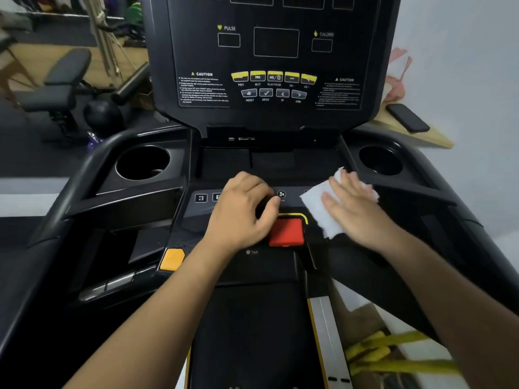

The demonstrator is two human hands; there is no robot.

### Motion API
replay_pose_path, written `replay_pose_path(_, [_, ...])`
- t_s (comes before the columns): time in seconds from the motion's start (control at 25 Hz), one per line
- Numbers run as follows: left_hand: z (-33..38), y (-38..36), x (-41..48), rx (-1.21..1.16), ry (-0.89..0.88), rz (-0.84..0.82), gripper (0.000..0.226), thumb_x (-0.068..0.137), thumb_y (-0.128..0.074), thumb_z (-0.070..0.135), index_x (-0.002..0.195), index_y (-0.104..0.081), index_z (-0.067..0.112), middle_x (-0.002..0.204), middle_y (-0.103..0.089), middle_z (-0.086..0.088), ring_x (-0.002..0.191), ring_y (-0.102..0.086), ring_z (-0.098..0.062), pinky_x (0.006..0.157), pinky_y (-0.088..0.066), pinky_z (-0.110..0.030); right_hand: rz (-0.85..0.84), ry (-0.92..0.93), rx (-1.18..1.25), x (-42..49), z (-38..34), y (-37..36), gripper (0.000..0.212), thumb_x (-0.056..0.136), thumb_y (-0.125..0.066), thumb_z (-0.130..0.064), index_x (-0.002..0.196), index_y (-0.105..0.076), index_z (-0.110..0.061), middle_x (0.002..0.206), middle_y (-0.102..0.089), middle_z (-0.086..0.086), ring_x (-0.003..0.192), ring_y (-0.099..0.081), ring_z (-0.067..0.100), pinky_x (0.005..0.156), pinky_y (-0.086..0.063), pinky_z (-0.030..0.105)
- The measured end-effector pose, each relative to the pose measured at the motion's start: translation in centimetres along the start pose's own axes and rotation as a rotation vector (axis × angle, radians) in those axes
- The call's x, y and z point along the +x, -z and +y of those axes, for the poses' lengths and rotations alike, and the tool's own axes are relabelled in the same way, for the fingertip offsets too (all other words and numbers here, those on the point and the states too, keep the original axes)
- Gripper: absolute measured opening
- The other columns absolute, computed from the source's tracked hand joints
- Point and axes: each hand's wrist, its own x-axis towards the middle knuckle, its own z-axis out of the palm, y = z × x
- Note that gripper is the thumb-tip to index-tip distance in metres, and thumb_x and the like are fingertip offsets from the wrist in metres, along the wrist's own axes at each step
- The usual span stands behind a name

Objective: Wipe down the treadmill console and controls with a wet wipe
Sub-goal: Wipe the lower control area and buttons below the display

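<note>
The right hand point(356, 209) lies flat on a white wipe point(316, 211), with the fingers straight and a little spread, and it presses the wipe down on the control strip point(193, 211) of the treadmill, just to the right of the red button point(286, 231). The wipe is unfolded; its near corner reaches the lower edge of the strip and its far corner shows behind the fingers. The left hand point(244, 209) rests on the same strip, just to the left of the red button, with the fingers curled in and the thumb pointing to the right. There is a small dark thing point(264, 206) under the thumb, but I cannot tell if the hand grips it or only covers it. Between the two hands a fan sign point(281, 194) is visible, and left of the left hand a key with the number 3 point(200, 198). Above the strip the black console point(362, 37) stands upright with dark screens and a row of yellow buttons point(273, 76). A round cup holder point(142, 162) is on the left side and another cup holder point(380, 160) on the right. An orange button point(172, 259) sits low on the left. A dark phone point(407, 117) lies on a wooden shelf point(438, 140) behind the right side.
</note>
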Motion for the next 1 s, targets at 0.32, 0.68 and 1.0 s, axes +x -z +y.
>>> replay_pose_path(0.32, [-0.5,3.6,-1.0,-0.099,0.282,0.324,0.018,0.091,-0.052,0.019,0.087,-0.068,0.012,0.088,-0.066,0.004,0.087,-0.058,-0.014,0.081,-0.044,-0.026,-0.032,0.38,-0.336,3.9,-10.8,-5.1,0.071,0.094,-0.019,-0.056,0.149,0.019,-0.031,0.159,0.023,0.002,0.142,0.03,0.023,0.115,0.015,0.051])
replay_pose_path(0.68, [-5.1,7.4,-5.3,-0.43,0.703,0.474,0.031,0.092,-0.042,0.041,0.1,-0.066,0.024,0.102,-0.068,0.005,0.1,-0.064,-0.015,0.091,-0.05,-0.041,0.019,0.48,-0.372,8.2,-17.7,-7.2,0.065,0.09,-0.017,-0.066,0.148,-0.01,-0.037,0.157,-0.016,0.007,0.141,-0.012,0.03,0.108,-0.016,0.053])
replay_pose_path(1.0, [-5.1,7.4,-8.4,-0.419,0.691,0.66,0.018,0.089,-0.049,0.036,0.092,-0.064,0.025,0.092,-0.067,0.002,0.09,-0.065,-0.019,0.08,-0.05,-0.03,-0.127,0.331,-0.399,11.3,-20.0,-7.1,0.068,0.093,-0.018,-0.066,0.152,-0.008,-0.034,0.161,0.004,0.014,0.147,0.008,0.031,0.116,-0.005,0.056])
